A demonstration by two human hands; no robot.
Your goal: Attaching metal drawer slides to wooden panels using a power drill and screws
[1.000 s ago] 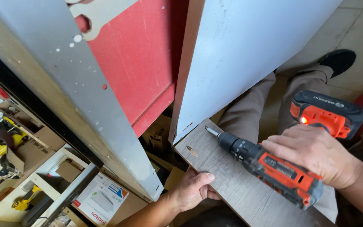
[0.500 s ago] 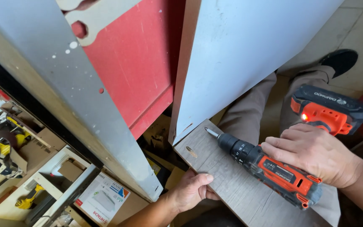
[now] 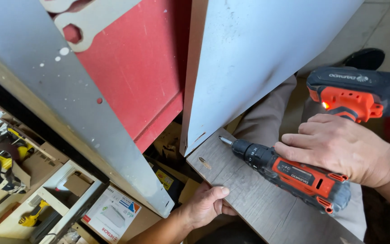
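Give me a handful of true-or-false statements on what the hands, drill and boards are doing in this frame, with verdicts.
1. The right hand grips an orange and black cordless drill. True.
2. The drill's bit points at the red panel. False: its tip sits on the grey wood-grain board, near the white panel.
3. The left hand holds the edge of the grey wood-grain board. True.
4. The left hand holds a hammer. False: it holds no tool.
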